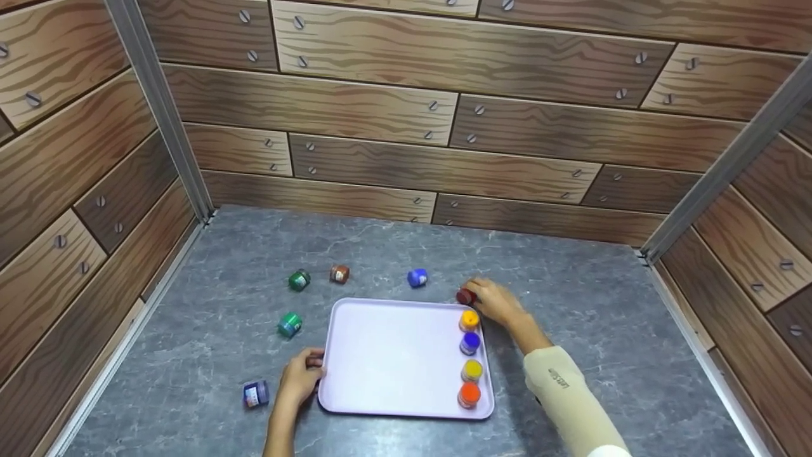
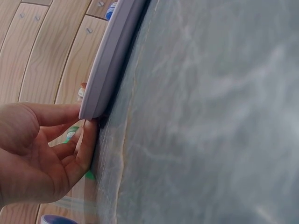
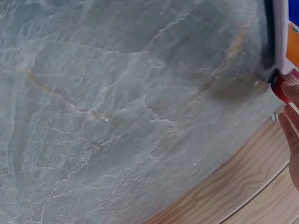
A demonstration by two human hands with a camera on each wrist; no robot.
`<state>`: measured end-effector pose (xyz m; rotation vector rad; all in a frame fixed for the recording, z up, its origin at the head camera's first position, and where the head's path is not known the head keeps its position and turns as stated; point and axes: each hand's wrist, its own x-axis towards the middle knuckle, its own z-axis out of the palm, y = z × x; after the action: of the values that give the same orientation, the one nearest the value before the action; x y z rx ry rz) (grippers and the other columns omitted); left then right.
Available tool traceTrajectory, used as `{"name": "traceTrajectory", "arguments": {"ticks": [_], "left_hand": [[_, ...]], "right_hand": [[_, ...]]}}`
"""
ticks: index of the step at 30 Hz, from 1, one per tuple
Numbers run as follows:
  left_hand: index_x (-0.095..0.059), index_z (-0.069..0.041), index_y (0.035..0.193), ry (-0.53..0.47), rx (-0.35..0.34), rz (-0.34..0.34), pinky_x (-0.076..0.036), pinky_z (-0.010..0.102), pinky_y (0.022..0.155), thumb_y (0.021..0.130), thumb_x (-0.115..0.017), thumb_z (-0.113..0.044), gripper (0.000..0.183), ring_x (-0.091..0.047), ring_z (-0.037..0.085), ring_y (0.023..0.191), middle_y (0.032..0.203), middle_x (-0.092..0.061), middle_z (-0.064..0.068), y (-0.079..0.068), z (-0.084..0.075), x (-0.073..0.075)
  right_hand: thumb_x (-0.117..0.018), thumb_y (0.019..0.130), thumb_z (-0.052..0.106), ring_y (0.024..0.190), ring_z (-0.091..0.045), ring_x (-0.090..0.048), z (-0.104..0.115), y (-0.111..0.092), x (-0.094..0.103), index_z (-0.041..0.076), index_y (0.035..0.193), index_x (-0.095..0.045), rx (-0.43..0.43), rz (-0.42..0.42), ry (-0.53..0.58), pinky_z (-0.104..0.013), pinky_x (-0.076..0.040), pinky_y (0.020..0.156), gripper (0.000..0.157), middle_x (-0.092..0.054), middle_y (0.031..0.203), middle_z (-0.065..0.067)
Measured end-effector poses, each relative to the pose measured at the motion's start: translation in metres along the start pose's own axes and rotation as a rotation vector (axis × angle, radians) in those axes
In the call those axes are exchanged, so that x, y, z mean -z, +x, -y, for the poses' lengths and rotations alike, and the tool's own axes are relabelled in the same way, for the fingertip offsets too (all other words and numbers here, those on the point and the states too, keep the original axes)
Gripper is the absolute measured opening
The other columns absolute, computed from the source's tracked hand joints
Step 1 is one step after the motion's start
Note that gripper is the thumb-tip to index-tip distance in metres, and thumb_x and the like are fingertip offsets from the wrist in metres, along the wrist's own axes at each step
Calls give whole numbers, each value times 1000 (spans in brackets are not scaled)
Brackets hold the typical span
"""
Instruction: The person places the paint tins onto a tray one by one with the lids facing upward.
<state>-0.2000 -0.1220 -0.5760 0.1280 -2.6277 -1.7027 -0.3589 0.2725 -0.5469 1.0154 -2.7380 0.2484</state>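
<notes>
A lilac tray [image 1: 393,355] lies on the grey marbled table. My left hand [image 1: 300,379] pinches its left rim, thumb above and fingers below, as the left wrist view shows. Just beyond the tray's far right corner, my right hand [image 1: 498,301] holds a dark red paint jar [image 1: 465,296] by its side. Along the tray's right edge stands a row of paint jars: an orange-yellow jar [image 1: 469,320], a purple-blue jar [image 1: 470,343], a yellow jar [image 1: 472,370] and an orange-red jar [image 1: 469,395]. In the right wrist view, only part of the red jar [image 3: 280,88] shows.
Behind the tray lie a blue jar [image 1: 417,277], a brown jar [image 1: 340,273] and a dark green jar [image 1: 299,280]. Left of it are a green jar [image 1: 290,324] and a dark purple jar [image 1: 255,394]. Wood-patterned walls [image 1: 380,101] enclose the table on three sides.
</notes>
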Motion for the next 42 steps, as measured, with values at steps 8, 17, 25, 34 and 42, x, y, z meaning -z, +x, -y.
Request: {"name": "traceTrajectory", "arguments": {"ticks": [8, 17, 25, 34, 42], "left_hand": [[-56, 10, 108, -32, 21, 11, -48, 33, 57, 78, -58, 7, 30, -57, 26, 79, 87, -60, 14, 1, -3, 0], [-57, 10, 108, -26, 18, 16, -48, 33, 59, 79, -58, 6, 29, -57, 25, 79, 88, -60, 14, 1, -4, 0], [-57, 9, 108, -33, 27, 15, -48, 32, 58, 79, -58, 6, 29, -57, 24, 78, 88, -60, 14, 1, -2, -1], [-58, 9, 106, -62, -11, 1, -48, 34, 61, 77, -60, 5, 30, -58, 25, 78, 85, -61, 14, 2, 4, -3], [-59, 7, 105, -104, -41, -12, -49, 33, 55, 77, -59, 5, 28, -57, 21, 74, 83, -60, 10, 1, 9, -3]], "right_hand": [[-68, 76, 0, 94, -31, -54, -1, 3, -9, 1, 101, -61, 66, -70, -79, -43, -48, 74, 26, -57, 100, -14], [-64, 78, 0, 88, -29, -53, 1, 5, -14, 4, 95, -58, 63, -82, -131, -40, -49, 67, 19, -54, 94, -11], [-63, 80, 2, 89, -28, -54, 0, 5, -15, 4, 97, -58, 47, -68, -148, -41, -50, 67, 18, -54, 95, -11], [-69, 74, -2, 82, -36, -54, -5, 0, -16, -3, 100, -56, 62, -150, -19, -49, -48, 65, 29, -52, 91, -18], [-70, 75, 0, 78, -38, -54, -8, -4, -11, -4, 99, -56, 61, -144, 16, -49, -47, 65, 28, -53, 90, -20]]}}
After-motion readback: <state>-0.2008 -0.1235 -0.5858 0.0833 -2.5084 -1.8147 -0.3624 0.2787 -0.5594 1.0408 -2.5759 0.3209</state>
